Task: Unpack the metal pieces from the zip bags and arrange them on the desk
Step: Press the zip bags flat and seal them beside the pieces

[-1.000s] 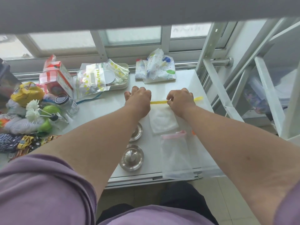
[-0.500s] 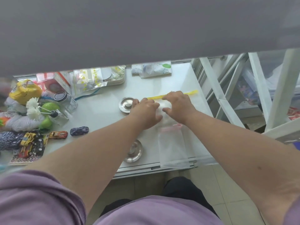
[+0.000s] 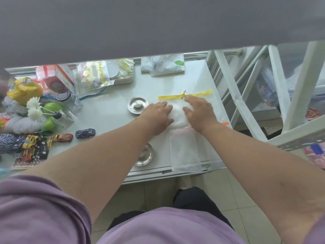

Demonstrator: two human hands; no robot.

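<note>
Both hands flat on a yellow-zip bag at the middle of the bench.

Left hand (image 3: 157, 115) and right hand (image 3: 198, 111) lie palm down, fingers spread wide, each grip holding nothing, pressing the yellow-zip bag (image 3: 177, 113); bench (image 3: 109, 118) is white; one metal piece (image 3: 137, 105) sits just left of that bag, apart from the left hand; a second metal piece (image 3: 145, 157) lies nearer the bench's front edge, partly under the left forearm; a pink-zip bag (image 3: 185, 152) lies flat just in front of the yellow-zip bag, reaching the front edge.

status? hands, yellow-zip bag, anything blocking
Left hand and right hand flat, open, pressing on yellow-zip bag. Two metal pieces out: one beside left hand, one near desk edge. Nothing blocking.
</note>
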